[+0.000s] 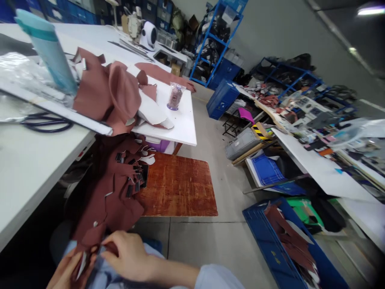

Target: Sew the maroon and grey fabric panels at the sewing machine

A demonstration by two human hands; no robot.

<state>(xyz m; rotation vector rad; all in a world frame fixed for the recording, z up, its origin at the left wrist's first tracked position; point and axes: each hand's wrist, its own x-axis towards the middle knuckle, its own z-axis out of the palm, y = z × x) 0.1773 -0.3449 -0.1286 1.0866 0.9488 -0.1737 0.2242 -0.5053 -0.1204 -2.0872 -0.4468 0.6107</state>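
Note:
A long piece of reddish-brown leather hangs from the white table down into my lap, with several black clips along its cut edges. My left hand pinches the lower end of the leather at the bottom left. My right hand lies curled over the same end, fingers closed on it. More brown leather pieces are piled on the table above.
Black scissors, a teal tube and a ruler lie on the table. A wooden board sits below. A blue crate of leather scraps stands on the floor right, beside cluttered tables and blue shelves.

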